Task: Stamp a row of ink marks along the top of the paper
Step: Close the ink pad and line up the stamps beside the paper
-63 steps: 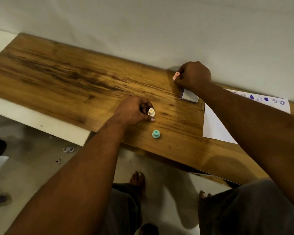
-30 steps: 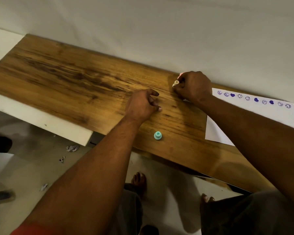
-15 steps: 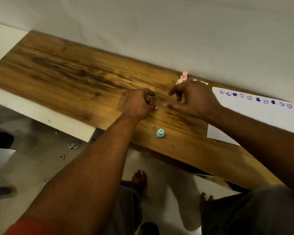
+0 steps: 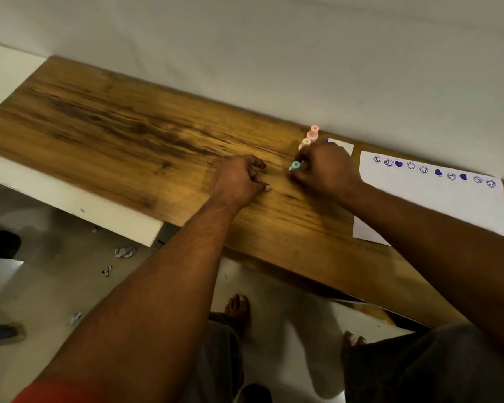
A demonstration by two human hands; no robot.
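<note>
A white paper [image 4: 437, 207] lies at the right of the wooden table [image 4: 128, 141], with a row of purple ink marks [image 4: 432, 171] along its top edge. My right hand [image 4: 323, 170] is shut on a teal stamp [image 4: 295, 166], close to the table beside a cream stamp [image 4: 304, 143] and a pink stamp [image 4: 313, 132] that stand by the wall. A white ink pad [image 4: 344, 146] peeks out behind my right hand. Resting on the table just left of it, my left hand [image 4: 239, 181] has curled fingers and holds nothing.
A pale wall [image 4: 274, 53] runs along the table's far edge. A white board [image 4: 70, 199] sticks out under the table at the left. Below are the floor with paper scraps [image 4: 125, 252] and the person's bare feet [image 4: 236, 309].
My right hand picked the teal stamp off the table's front part and carried it back beside the cream and pink stamps. My left hand has barely moved.
</note>
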